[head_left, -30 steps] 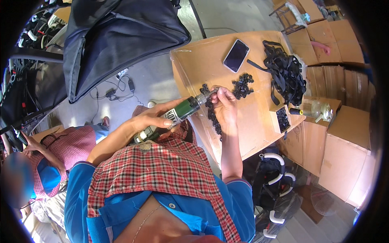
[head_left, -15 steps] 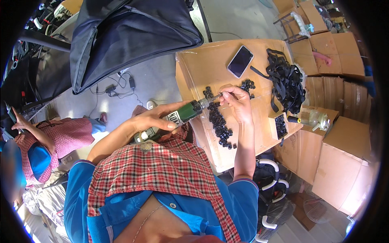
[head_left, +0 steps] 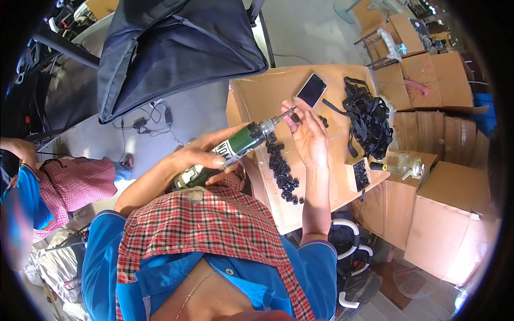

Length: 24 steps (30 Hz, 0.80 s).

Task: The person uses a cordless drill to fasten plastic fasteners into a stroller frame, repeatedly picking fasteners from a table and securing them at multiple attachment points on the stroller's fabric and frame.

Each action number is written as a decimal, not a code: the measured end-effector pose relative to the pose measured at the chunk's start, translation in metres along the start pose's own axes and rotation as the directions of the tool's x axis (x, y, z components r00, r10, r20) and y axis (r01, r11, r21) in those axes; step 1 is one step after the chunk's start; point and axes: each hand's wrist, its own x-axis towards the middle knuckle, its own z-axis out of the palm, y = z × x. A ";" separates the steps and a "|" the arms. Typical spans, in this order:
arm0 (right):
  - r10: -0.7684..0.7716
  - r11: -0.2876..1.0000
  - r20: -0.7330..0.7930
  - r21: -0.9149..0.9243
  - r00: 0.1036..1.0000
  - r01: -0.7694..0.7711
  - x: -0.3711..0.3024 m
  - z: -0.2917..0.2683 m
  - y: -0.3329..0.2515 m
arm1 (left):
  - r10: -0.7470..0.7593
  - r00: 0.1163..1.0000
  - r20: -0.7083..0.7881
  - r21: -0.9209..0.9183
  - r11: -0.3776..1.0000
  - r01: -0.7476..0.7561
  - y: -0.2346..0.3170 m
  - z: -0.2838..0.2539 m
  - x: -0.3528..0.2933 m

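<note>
My left hand (head_left: 201, 156) is wrapped around a green electric screwdriver (head_left: 242, 143), its bit (head_left: 284, 114) pointing up and to the right. At the bit's tip, a small black plastic piece (head_left: 295, 117) sits between the fingers of my right hand (head_left: 311, 138). Whether the piece touches the bit is too small to tell. Below the bit, a heap of similar black pieces (head_left: 282, 171) lies on the cardboard-topped table (head_left: 257, 85). A few more pieces show behind my right hand.
On the table lie a phone (head_left: 311, 90), a tangle of black straps (head_left: 369, 117) and a small box of black parts (head_left: 360, 175). A clear bottle (head_left: 404, 165) and cardboard boxes (head_left: 447, 214) stand right. A black fabric cover (head_left: 182, 53) hangs at upper left; a co-worker (head_left: 75, 184) is far left.
My right hand has turned, its palm and fingers now more spread, and a black piece shows at the bit's tip. The phone and table have shifted slightly in view. The co-worker has moved.
</note>
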 end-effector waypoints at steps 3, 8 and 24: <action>-0.024 0.999 0.038 0.030 0.999 0.023 0.005 0.009 -0.007 | -0.037 0.993 -0.113 0.104 0.993 0.049 -0.001 0.003 -0.006; -0.078 0.987 0.100 -0.129 0.992 0.091 0.009 0.031 -0.015 | -0.030 0.994 -0.109 0.152 0.987 0.047 0.000 0.011 -0.006; -0.092 0.720 0.334 -0.628 0.938 0.294 0.002 0.113 -0.048 | 0.157 0.983 -0.091 0.085 0.985 -0.150 0.016 0.012 -0.028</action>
